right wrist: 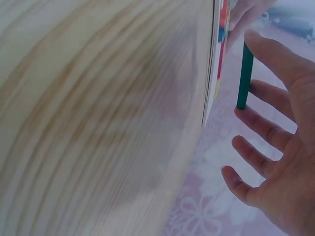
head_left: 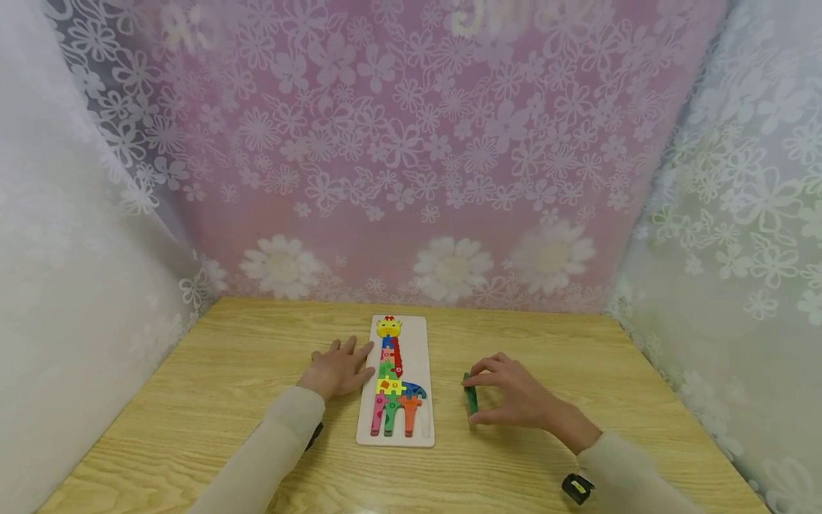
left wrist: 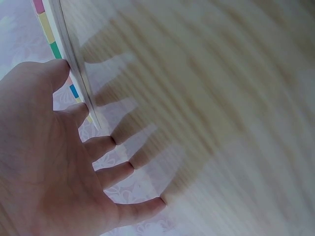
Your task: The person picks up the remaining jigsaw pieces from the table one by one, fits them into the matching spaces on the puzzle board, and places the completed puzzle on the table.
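Note:
A giraffe puzzle board (head_left: 417, 343) lies on the wooden table, with bright interlocking pieces forming a yellow head, a neck, a body and legs. At its lower right corner an unfilled leg-shaped recess (head_left: 425, 422) shows pale wood. My left hand (head_left: 335, 368) rests at the board's left side, fingers spread, thumb and index fingertip right at the edge. To the right of the board, my right hand (head_left: 514, 392) pinches a green puzzle piece (right wrist: 244, 78) by its two ends between thumb and fingers. That piece is held close over the table, seen edge-on in the right wrist view.
The wooden table (head_left: 270, 464) reaches back to a pink floral curtain (head_left: 398, 157). Pale floral curtains hang at the left and right. A black wrist device (head_left: 578, 488) sits at the right sleeve (head_left: 632, 475).

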Demonstrator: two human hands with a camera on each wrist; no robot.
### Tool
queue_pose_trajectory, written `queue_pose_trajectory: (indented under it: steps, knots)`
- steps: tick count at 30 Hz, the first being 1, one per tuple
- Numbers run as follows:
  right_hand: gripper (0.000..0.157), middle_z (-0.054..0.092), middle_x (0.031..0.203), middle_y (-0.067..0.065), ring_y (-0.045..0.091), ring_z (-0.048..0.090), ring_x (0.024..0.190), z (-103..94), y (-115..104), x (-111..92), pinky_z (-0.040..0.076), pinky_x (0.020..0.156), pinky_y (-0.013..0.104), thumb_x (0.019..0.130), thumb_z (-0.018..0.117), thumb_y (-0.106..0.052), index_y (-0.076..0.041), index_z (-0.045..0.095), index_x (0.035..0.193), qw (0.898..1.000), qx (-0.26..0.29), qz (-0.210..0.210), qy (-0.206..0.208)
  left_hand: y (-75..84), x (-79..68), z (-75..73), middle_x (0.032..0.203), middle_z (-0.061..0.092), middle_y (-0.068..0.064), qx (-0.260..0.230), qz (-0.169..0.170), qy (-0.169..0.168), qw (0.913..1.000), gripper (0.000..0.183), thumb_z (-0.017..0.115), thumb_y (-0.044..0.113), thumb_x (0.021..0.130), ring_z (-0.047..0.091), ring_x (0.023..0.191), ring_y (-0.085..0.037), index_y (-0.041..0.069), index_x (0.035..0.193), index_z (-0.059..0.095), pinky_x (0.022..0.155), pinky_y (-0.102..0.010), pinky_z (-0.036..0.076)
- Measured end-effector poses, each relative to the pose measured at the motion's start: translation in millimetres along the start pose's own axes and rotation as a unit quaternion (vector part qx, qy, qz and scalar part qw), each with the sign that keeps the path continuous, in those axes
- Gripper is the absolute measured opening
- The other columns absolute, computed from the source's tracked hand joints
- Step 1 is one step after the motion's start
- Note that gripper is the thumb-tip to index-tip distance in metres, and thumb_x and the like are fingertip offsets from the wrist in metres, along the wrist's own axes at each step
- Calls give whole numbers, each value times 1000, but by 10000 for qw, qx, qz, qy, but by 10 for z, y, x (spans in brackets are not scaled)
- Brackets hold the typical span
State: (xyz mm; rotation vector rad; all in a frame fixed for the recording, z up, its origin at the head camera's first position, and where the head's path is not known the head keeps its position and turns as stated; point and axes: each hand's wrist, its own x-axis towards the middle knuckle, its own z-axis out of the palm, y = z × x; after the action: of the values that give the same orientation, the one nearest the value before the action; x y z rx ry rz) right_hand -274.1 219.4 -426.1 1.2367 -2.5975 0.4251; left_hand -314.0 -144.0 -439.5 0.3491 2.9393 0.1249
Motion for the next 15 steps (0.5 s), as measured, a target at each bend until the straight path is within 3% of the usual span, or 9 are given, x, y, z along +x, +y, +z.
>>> queue_pose_trajectory:
  steps: [8,15]
  knots:
    - [51,70,115,1,19,56,102,120,-134,146,46,78,33,77,90,-44,-16,78,118,9998,47,-194,7,-28,20,30,171,28,-12,0,-4,63,10000,66,41,57,106,33,153,-47,29,164,30,112,-78,33]
    - [50,70,116,1,19,56,102,154,-256,265,47,79,33,78,88,-47,-18,78,117,9995,76,-86,-305,-23,17,25,171,29,-13,-7,25,73,10000,66,41,57,106,33,153,-48,29,164,30,112,-78,33]
